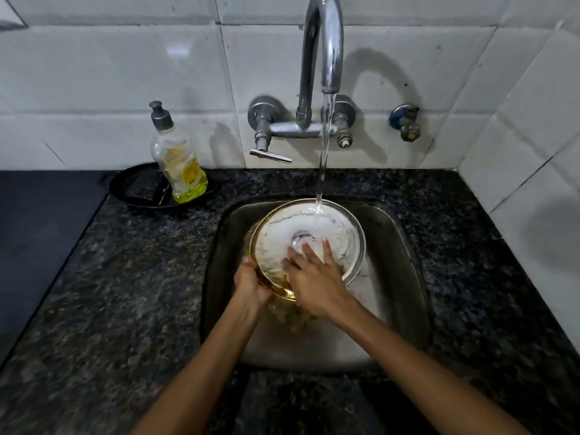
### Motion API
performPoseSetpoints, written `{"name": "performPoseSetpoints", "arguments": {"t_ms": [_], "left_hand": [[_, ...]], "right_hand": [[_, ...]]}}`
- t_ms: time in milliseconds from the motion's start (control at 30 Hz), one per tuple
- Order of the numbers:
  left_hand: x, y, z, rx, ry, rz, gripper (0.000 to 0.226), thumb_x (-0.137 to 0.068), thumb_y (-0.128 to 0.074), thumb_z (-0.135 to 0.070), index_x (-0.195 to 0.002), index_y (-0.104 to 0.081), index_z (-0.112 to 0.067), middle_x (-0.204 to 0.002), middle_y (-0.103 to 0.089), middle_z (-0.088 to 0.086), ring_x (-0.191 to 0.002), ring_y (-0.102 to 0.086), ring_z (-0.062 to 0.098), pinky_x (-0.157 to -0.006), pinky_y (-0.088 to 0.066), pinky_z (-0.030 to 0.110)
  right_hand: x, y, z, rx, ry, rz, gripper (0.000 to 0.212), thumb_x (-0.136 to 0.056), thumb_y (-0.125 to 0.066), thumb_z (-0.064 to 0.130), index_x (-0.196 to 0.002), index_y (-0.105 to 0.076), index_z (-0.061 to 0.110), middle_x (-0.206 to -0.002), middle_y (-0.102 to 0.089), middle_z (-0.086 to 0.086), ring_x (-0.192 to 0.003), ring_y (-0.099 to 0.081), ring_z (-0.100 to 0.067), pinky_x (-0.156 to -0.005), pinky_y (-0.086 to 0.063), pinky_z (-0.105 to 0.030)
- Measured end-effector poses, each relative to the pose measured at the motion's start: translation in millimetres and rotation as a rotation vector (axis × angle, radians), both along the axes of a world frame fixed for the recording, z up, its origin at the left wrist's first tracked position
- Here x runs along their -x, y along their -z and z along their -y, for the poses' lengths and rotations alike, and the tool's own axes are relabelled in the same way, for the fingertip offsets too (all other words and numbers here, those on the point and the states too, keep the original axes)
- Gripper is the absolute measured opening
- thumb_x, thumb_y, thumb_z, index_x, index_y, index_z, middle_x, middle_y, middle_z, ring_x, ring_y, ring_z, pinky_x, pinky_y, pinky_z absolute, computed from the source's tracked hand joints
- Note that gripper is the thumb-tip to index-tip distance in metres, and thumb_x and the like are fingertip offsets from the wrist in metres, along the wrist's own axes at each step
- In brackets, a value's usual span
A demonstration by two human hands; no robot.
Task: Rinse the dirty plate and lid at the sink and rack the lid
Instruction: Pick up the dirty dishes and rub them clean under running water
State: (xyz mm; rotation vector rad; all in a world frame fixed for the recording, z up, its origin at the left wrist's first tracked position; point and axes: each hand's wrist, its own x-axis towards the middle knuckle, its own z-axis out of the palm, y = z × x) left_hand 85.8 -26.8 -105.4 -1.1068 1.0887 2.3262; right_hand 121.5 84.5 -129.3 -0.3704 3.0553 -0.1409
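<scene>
A round glass lid (339, 233) with a metal rim is tilted over the steel sink (395, 246), foamy and wet, with yellowish water running off its lower edge. Water from the tap (324, 42) falls onto its upper part. My left hand (249, 279) grips the lid's lower left rim. My right hand (314, 274) lies flat on the lid's face, fingers spread toward the centre knob. A pale plate (365, 293) seems to lie in the sink under the lid, mostly hidden.
A dish soap bottle (177, 158) stands on a black tray (131, 189) at the back left of the dark granite counter (125, 277). The tap's lever (271, 155) and a small wall valve (406, 122) sit on the tiled wall.
</scene>
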Motion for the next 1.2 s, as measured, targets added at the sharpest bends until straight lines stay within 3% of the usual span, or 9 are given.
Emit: {"name": "performPoseSetpoints", "arguments": {"t_ms": [100, 267, 400, 467, 633, 800, 933, 1100, 1200], "left_hand": [[-2.6, -0.6, -9.3, 0.002, 0.027, -0.038, 0.04, -0.099, -0.029, -0.021, -0.123, -0.053, 0.001, -0.129, -0.055, 0.022, -0.105, -0.057, 0.034, -0.095, -0.04, 0.045], [5.9, -0.2, -1.8, 0.095, 0.005, -0.121, 0.031, -0.097, -0.038, -0.015, -0.072, -0.054, -0.008, -0.073, -0.058, 0.008, -0.072, -0.056, 0.022, -0.061, -0.048, 0.034], [13.9, 14.2, 10.8, 0.171, -0.053, -0.116, 0.033, -0.097, -0.039, -0.018, -0.067, -0.052, -0.01, -0.081, -0.06, 0.011, -0.082, -0.057, 0.027, -0.081, -0.049, 0.042], [15.6, 23.2, 13.6, 0.14, -0.089, -0.066, 0.031, -0.097, -0.038, -0.019, -0.072, -0.054, -0.008, -0.093, -0.061, 0.015, -0.089, -0.057, 0.029, -0.09, -0.045, 0.049], [8.5, 25.8, -1.5, 0.081, -0.063, -0.045, 0.035, -0.097, -0.033, -0.015, -0.116, -0.056, 0.005, -0.115, -0.059, 0.02, -0.097, -0.057, 0.034, -0.088, -0.047, 0.046], [5.6, 16.4, 3.9, 0.148, -0.01, -0.114, 0.031, -0.096, -0.04, -0.016, -0.074, -0.057, -0.004, -0.069, -0.065, 0.014, -0.073, -0.057, 0.026, -0.077, -0.05, 0.041], [19.1, 24.0, 16.2, 0.197, -0.087, -0.107, 0.034, -0.095, -0.04, -0.018, -0.065, -0.053, -0.007, -0.074, -0.061, 0.011, -0.072, -0.054, 0.024, -0.089, -0.045, 0.046], [42.8, 36.5, 25.5, 0.073, -0.054, 0.037, 0.03, -0.095, -0.033, -0.013, -0.107, -0.06, -0.008, -0.125, -0.058, 0.012, -0.118, -0.052, 0.031, -0.104, -0.034, 0.059], [49.9, 37.5, 28.1, 0.123, 0.131, 0.059, 0.034, -0.092, -0.03, -0.008, -0.105, -0.062, -0.007, -0.121, -0.06, 0.014, -0.106, -0.06, 0.029, -0.094, -0.043, 0.056]], "right_hand": [[31.0, 3.5, -2.9, 0.105, -0.044, 0.039, 0.052, -0.095, -0.028, 0.036, -0.145, -0.015, 0.027, -0.159, -0.004, -0.002, -0.146, 0.001, -0.023, -0.115, 0.001, -0.055], [63.8, 12.6, -48.1, 0.013, 0.17, -0.096, 0.061, -0.095, -0.022, 0.044, -0.147, -0.003, 0.019, -0.158, 0.003, -0.008, -0.146, 0.004, -0.024, -0.117, 0.005, -0.045], [24.5, 16.0, -42.7, 0.012, 0.308, -0.11, 0.073, -0.084, -0.001, 0.05, -0.146, -0.005, 0.011, -0.157, 0.002, -0.01, -0.145, 0.005, -0.026, -0.114, 0.013, -0.047], [3.2, 15.6, -19.2, 0.029, 0.27, -0.015, 0.065, -0.089, -0.011, 0.042, -0.145, -0.009, 0.01, -0.157, -0.001, -0.014, -0.145, 0.004, -0.028, -0.112, 0.017, -0.048], [19.8, 7.9, 14.9, 0.188, 0.047, 0.083, 0.053, -0.095, -0.027, 0.032, -0.145, -0.014, 0.021, -0.159, -0.002, -0.007, -0.145, 0.005, -0.027, -0.115, 0.004, -0.054], [59.0, 17.0, -37.7, 0.051, 0.143, -0.09, 0.061, -0.091, -0.013, 0.047, -0.147, -0.004, 0.022, -0.158, 0.003, -0.006, -0.146, 0.004, -0.025, -0.116, 0.005, -0.049], [42.4, 11.9, -52.6, -0.012, 0.201, -0.101, 0.067, -0.091, -0.019, 0.048, -0.146, -0.006, 0.013, -0.158, -0.002, -0.011, -0.145, 0.005, -0.025, -0.114, 0.012, -0.044], [15.4, -27.8, -47.8, -0.043, -0.124, 0.079, 0.059, -0.089, -0.034, 0.055, -0.138, -0.035, 0.021, -0.154, -0.027, -0.004, -0.144, -0.015, -0.02, -0.115, 0.007, -0.05], [10.3, -54.9, -57.9, 0.003, -0.227, 0.112, 0.056, -0.08, -0.052, 0.055, -0.125, -0.053, 0.022, -0.139, -0.05, 0.0, -0.135, -0.035, -0.017, -0.116, -0.007, -0.047]]}}
